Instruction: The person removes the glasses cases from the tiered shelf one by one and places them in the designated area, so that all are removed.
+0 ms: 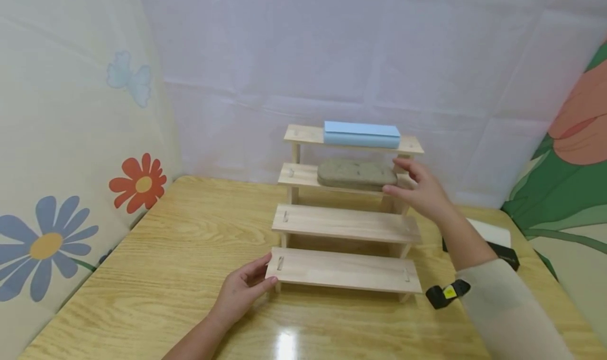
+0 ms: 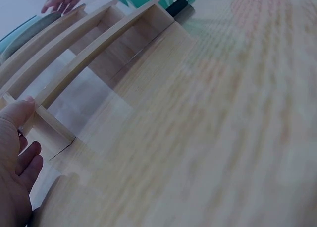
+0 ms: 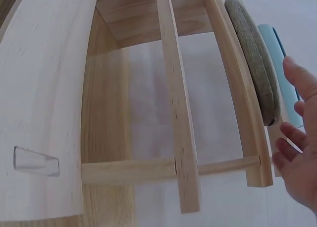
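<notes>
A four-step wooden display stand (image 1: 346, 269) stands on the table. My left hand (image 1: 242, 291) grips the left end of its lowest step; in the left wrist view the thumb of the left hand (image 2: 15, 152) lies against that step's corner, the other fingers loosely bent below. A grey-green soft case (image 1: 355, 174) lies on the second step from the top. Beside its right end is my right hand (image 1: 422, 188), thumb and fingers spread; the right wrist view shows the right hand (image 3: 302, 133) not closed round the case (image 3: 252, 58). A light-blue box-shaped case (image 1: 361, 135) rests on the top step.
Right of the stand, partly behind my right forearm, lie a black case and a white item (image 1: 493, 233). A black strap with a yellow label (image 1: 448, 292) is at my right cuff. White cloth (image 1: 332, 44) hangs behind the table (image 1: 208, 228); flower-printed cloths flank it.
</notes>
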Tool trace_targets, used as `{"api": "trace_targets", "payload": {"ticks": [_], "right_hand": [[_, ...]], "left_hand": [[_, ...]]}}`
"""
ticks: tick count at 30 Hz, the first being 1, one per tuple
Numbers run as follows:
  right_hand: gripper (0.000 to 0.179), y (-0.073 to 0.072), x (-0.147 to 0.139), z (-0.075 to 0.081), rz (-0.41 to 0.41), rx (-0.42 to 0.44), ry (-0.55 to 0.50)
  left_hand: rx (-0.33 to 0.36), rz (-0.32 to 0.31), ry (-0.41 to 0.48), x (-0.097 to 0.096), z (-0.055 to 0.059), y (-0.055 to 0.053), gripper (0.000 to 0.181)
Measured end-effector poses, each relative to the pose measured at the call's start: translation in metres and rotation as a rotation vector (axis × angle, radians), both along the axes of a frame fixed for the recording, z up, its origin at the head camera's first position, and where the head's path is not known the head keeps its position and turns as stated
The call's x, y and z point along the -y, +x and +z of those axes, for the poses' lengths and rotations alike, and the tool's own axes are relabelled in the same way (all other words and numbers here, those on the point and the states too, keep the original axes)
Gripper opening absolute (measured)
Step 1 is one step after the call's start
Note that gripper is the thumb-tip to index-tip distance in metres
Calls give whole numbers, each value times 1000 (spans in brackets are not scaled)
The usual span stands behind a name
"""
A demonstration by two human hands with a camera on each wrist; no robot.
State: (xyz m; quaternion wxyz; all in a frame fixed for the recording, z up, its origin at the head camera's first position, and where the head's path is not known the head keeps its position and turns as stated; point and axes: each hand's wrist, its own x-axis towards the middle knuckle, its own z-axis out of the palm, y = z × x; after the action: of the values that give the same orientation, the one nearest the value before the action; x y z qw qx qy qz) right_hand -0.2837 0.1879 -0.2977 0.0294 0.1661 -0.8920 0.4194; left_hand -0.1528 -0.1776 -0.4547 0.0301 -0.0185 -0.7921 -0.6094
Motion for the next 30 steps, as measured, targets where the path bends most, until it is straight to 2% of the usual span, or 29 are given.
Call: {"api": "trace_targets", "payload": {"ticks": [11,18,30], "right_hand": [[76,-11,20,2,30,10,47],[79,-19,29,3,13,-4,108],[76,-28,43,3,31,-2,134]], "left_hand": [[8,-7,6,0,1,2,56],[6,-8,7,0,1,2,55],[-4,-16,-1,1,0,1,57]]}}
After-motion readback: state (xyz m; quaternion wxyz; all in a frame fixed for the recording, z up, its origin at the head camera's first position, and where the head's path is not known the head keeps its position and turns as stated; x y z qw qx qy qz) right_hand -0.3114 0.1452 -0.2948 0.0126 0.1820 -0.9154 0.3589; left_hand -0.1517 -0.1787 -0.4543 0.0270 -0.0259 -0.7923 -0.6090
